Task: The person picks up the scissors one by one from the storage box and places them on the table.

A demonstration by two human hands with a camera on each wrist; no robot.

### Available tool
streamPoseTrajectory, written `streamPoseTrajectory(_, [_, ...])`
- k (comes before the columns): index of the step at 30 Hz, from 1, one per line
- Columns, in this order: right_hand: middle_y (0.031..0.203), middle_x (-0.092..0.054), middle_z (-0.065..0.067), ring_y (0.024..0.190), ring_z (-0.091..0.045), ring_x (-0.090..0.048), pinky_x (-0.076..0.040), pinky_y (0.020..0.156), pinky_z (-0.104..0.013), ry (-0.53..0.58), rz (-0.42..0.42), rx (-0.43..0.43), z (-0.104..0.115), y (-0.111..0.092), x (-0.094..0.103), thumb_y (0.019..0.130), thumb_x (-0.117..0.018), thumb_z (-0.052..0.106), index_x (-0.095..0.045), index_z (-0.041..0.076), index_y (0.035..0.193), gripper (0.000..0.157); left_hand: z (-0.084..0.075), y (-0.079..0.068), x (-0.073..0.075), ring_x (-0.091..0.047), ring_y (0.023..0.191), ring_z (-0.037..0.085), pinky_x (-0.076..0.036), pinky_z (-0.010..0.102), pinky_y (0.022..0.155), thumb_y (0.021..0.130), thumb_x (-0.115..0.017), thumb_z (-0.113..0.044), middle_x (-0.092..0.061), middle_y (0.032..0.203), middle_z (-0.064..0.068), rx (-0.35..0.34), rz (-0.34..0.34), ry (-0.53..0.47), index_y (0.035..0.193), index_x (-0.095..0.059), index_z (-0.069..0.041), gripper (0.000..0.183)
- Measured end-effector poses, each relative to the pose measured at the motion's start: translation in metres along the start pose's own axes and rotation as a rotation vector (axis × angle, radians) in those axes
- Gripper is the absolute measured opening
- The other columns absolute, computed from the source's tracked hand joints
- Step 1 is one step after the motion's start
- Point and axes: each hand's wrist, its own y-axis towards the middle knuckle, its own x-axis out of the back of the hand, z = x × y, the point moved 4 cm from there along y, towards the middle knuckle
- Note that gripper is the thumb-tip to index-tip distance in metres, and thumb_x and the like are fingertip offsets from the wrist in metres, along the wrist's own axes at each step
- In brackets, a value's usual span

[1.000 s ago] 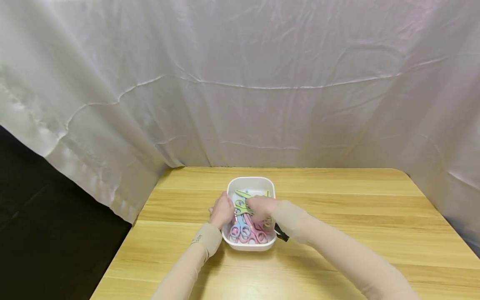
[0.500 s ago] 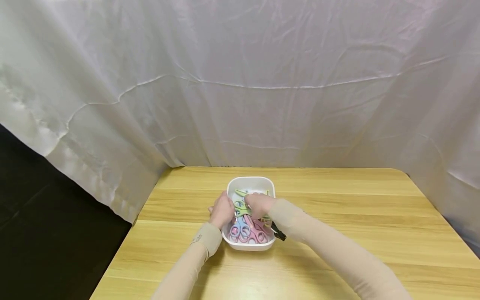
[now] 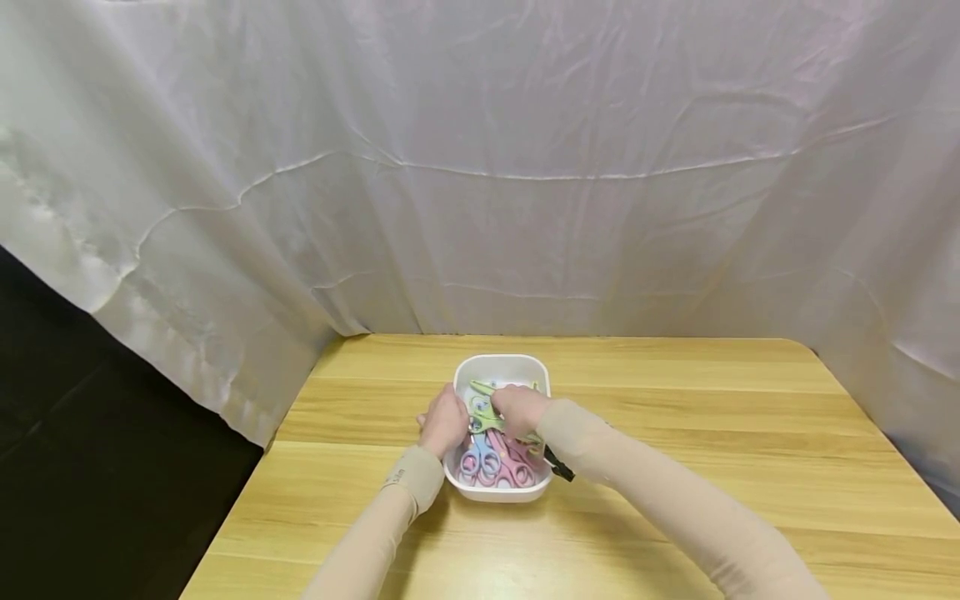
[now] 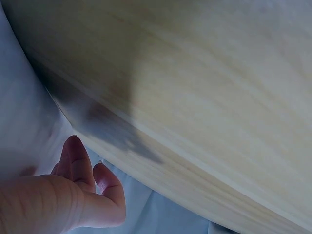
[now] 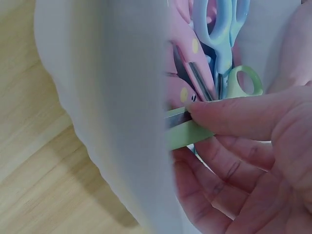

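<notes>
A white bin (image 3: 501,493) on the table holds several pairs of scissors. My left hand (image 3: 445,421) holds the bin's left rim; in the left wrist view its thumb (image 4: 109,192) stands out over the table side. Inside the bin my right hand (image 3: 519,410) pinches a pair of green scissors (image 5: 187,135) between thumb and fingers, around the blade part. Their handle loops (image 3: 480,421) point left towards my left hand. Pink scissors (image 3: 513,467) and blue scissors (image 3: 480,457) lie below them, handles towards me. The bin's wall hides part of the green blades in the right wrist view.
A wooden table (image 3: 675,417) carries the bin. Pale curtains (image 3: 480,208) hang behind it and along both sides. Black cloth (image 3: 90,450) fills the left. A black strap end (image 3: 558,465) hangs under my right wrist.
My right hand has shifted slightly left within the bin, and the green scissors' handle loops have turned a little. My left hand and the bin stay in place.
</notes>
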Motion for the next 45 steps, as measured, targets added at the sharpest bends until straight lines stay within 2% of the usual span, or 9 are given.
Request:
streamPoseTrajectory(8, [0.079, -0.065, -0.001, 0.075, -0.016, -0.059, -0.056, 0.076, -0.031, 0.015, 0.001, -0.006, -0.002, -0.003, 0.001, 0.075, -0.076, -0.002, -0.065, 0.008, 0.085, 0.019, 0.000, -0.001, 0.000, -0.061, 0.119, 0.039, -0.034, 0.057, 0.098, 0.102, -0.041, -0.013, -0.066, 0.124, 0.021, 0.000, 0.000, -0.003, 0.139, -0.049, 0.002, 0.040])
streamPoseTrajectory(14, [0.077, -0.065, -0.001, 0.072, -0.016, -0.058, -0.054, 0.070, -0.029, 0.049, 0.018, 0.005, -0.009, -0.003, 0.001, 0.083, -0.075, 0.004, -0.066, 0.008, 0.082, 0.010, 0.000, -0.002, -0.001, -0.063, 0.114, 0.037, -0.034, 0.056, 0.098, 0.101, -0.041, -0.012, -0.069, 0.112, 0.019, 0.004, 0.004, -0.012, 0.135, -0.052, 0.000, 0.038])
streamPoseTrajectory(17, [0.080, -0.065, -0.001, 0.074, -0.015, -0.058, -0.054, 0.071, -0.028, 0.092, 0.028, 0.004, -0.013, -0.005, 0.002, 0.087, -0.075, 0.009, -0.067, 0.007, 0.086, 0.008, 0.000, -0.003, 0.000, -0.063, 0.116, 0.038, -0.034, 0.057, 0.097, 0.101, -0.041, -0.012, -0.069, 0.116, 0.020, 0.003, 0.001, -0.009, 0.135, -0.051, 0.001, 0.038])
streamPoseTrajectory(22, [0.079, -0.065, -0.002, 0.073, -0.014, -0.057, -0.052, 0.068, -0.025, 0.147, 0.010, 0.063, -0.019, -0.005, 0.005, 0.088, -0.071, 0.006, -0.068, 0.003, 0.086, 0.004, -0.002, -0.004, 0.002, -0.061, 0.120, 0.040, -0.035, 0.058, 0.095, 0.101, -0.042, -0.012, -0.066, 0.124, 0.023, -0.006, -0.007, -0.001, 0.135, -0.051, 0.003, 0.038])
streamPoseTrajectory(26, [0.075, -0.064, -0.002, 0.066, -0.011, -0.054, -0.049, 0.061, -0.022, 0.184, -0.035, 0.113, -0.021, -0.006, 0.008, 0.090, -0.068, 0.005, -0.069, 0.002, 0.088, 0.003, -0.002, -0.005, 0.003, -0.061, 0.120, 0.040, -0.035, 0.058, 0.094, 0.100, -0.043, -0.012, -0.066, 0.124, 0.022, -0.006, -0.004, 0.001, 0.135, -0.051, 0.003, 0.038])
streamPoseTrajectory(29, [0.081, -0.069, -0.004, 0.067, -0.010, -0.058, -0.053, 0.064, -0.022, 0.214, -0.081, 0.130, -0.024, -0.007, 0.011, 0.092, -0.067, 0.006, -0.072, 0.002, 0.096, 0.007, -0.003, -0.004, 0.003, -0.061, 0.120, 0.039, -0.035, 0.057, 0.095, 0.101, -0.042, -0.013, -0.066, 0.124, 0.022, 0.000, 0.000, 0.003, 0.136, -0.050, 0.002, 0.039])
streamPoseTrajectory(33, [0.092, -0.075, -0.014, 0.076, -0.019, -0.069, -0.059, 0.072, -0.025, 0.290, -0.127, 0.150, -0.029, -0.010, 0.015, 0.093, -0.066, 0.004, -0.073, 0.001, 0.103, 0.012, -0.003, -0.004, 0.003, -0.061, 0.120, 0.040, -0.036, 0.056, 0.095, 0.102, -0.042, -0.014, -0.066, 0.125, 0.023, 0.004, 0.003, 0.010, 0.139, -0.049, 0.002, 0.041])
streamPoseTrajectory(40, [0.088, -0.074, -0.015, 0.073, -0.024, -0.071, -0.058, 0.061, -0.025, 0.406, -0.201, 0.118, -0.039, -0.014, 0.018, 0.092, -0.068, 0.007, -0.067, 0.002, 0.109, 0.017, -0.003, -0.004, 0.002, -0.060, 0.123, 0.040, -0.034, 0.058, 0.098, 0.102, -0.042, -0.013, -0.066, 0.123, 0.023, 0.007, 0.008, 0.003, 0.142, -0.045, 0.004, 0.044])
streamPoseTrajectory(45, [0.093, -0.074, -0.018, 0.071, -0.032, -0.072, -0.061, 0.063, -0.034, 0.494, -0.264, 0.117, -0.046, -0.018, 0.020, 0.092, -0.070, 0.009, -0.067, 0.005, 0.106, 0.015, -0.003, -0.004, 0.003, -0.061, 0.120, 0.040, -0.035, 0.057, 0.097, 0.102, -0.042, -0.013, -0.067, 0.121, 0.023, 0.005, 0.006, 0.005, 0.141, -0.046, 0.004, 0.042])
